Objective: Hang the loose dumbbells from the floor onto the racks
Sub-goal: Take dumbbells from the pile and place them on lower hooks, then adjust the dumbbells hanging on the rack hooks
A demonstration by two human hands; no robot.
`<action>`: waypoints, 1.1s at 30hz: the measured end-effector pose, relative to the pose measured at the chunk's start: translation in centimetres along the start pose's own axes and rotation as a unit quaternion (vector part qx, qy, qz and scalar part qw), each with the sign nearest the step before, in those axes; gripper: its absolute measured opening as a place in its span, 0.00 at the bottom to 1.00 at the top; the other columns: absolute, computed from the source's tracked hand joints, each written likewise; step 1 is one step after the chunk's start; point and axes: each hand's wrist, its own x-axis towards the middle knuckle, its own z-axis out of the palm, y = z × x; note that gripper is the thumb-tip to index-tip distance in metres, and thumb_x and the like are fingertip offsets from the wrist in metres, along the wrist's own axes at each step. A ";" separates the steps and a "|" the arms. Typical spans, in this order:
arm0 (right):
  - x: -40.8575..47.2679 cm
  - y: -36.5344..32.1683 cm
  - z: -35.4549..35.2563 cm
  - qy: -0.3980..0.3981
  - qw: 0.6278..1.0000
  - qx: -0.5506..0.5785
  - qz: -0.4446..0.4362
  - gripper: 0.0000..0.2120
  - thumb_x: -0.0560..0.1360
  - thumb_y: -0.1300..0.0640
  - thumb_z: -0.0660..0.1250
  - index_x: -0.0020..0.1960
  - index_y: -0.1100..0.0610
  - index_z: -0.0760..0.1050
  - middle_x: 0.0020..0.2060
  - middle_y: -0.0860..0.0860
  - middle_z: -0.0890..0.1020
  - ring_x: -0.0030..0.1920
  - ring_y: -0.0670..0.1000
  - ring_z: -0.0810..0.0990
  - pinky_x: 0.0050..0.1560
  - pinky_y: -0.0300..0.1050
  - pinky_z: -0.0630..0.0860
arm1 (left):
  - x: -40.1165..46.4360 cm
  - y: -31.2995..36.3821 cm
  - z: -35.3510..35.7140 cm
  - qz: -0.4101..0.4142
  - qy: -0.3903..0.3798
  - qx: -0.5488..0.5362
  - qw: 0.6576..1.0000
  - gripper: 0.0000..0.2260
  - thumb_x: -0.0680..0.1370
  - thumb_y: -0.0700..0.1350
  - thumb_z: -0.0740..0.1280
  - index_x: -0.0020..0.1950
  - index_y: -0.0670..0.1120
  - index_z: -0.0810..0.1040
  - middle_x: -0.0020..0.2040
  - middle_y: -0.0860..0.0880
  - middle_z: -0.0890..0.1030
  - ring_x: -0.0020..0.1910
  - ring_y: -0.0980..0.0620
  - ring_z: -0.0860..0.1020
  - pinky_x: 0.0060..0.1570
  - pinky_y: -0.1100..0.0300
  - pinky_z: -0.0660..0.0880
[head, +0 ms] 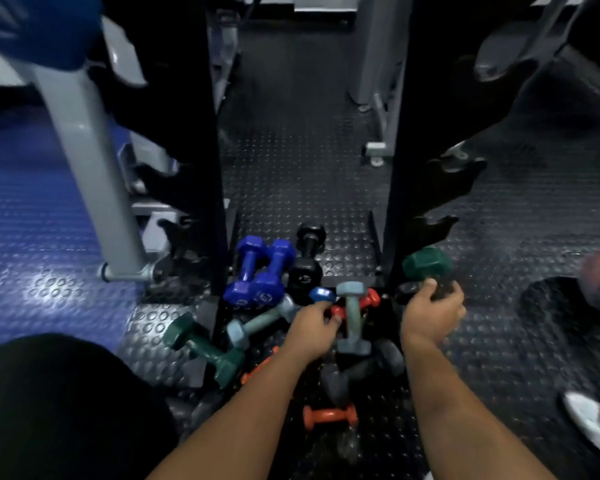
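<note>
My right hand (pixel 432 308) grips a dark green hex-ended dumbbell (pixel 426 265) just beside the black rack upright (pixel 400 188) on the right, my left hand (pixel 314 325) pinches a small blue dumbbell (pixel 322 294) in the floor pile; next, I judge, lift the green one onto a cradle.

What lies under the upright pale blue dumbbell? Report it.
A red dumbbell crosses beneath the pale blue dumbbell; black dumbbells lie below its near end. The floor under the pile is hidden.

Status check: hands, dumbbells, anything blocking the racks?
Right hand grips a green dumbbell beside the right rack. Left hand pinches a small blue dumbbell. Pile still on floor between racks. Nothing blocking.
</note>
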 end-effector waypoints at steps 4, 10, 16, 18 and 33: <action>-3.9 2.5 1.0 -0.031 0.998 -0.023 0.040 0.21 0.79 0.58 0.66 0.71 0.64 0.73 0.63 0.66 0.77 0.65 0.65 0.76 0.67 0.55 0.70 | -1.9 -4.5 -2.0 -0.039 0.006 -0.009 0.999 0.16 0.80 0.51 0.68 0.66 0.47 0.80 0.58 0.46 0.85 0.60 0.45 0.82 0.62 0.53 0.76; -10.1 3.7 4.6 -0.158 0.981 -0.110 -0.014 0.17 0.79 0.60 0.67 0.65 0.66 0.77 0.56 0.71 0.78 0.57 0.69 0.78 0.60 0.57 0.73 | -3.7 -10.9 -4.9 -0.082 0.029 -0.011 0.996 0.19 0.79 0.53 0.66 0.70 0.51 0.79 0.63 0.51 0.84 0.63 0.49 0.81 0.65 0.54 0.76; -15.3 4.5 8.4 -0.273 0.949 -0.138 -0.076 0.16 0.78 0.59 0.69 0.65 0.63 0.79 0.56 0.65 0.80 0.58 0.65 0.79 0.62 0.53 0.72 | -4.2 -14.3 -7.4 -0.109 0.062 -0.008 0.992 0.21 0.81 0.52 0.67 0.73 0.47 0.76 0.59 0.46 0.83 0.54 0.48 0.83 0.54 0.58 0.77; -16.1 4.4 9.2 -0.299 0.941 -0.143 -0.067 0.17 0.79 0.58 0.69 0.67 0.60 0.78 0.58 0.64 0.79 0.60 0.64 0.78 0.62 0.52 0.72 | -3.6 -15.0 -7.5 -0.115 0.071 -0.026 0.990 0.22 0.81 0.52 0.67 0.74 0.47 0.74 0.58 0.46 0.83 0.47 0.51 0.83 0.49 0.57 0.79; -14.6 3.8 14.7 -0.349 0.929 -0.121 -0.028 0.18 0.82 0.52 0.66 0.71 0.49 0.74 0.65 0.53 0.76 0.55 0.49 0.78 0.57 0.47 0.77 | 2.4 -15.5 -6.2 -0.119 0.090 -0.090 0.985 0.23 0.81 0.53 0.68 0.76 0.50 0.72 0.64 0.48 0.80 0.55 0.54 0.79 0.49 0.65 0.71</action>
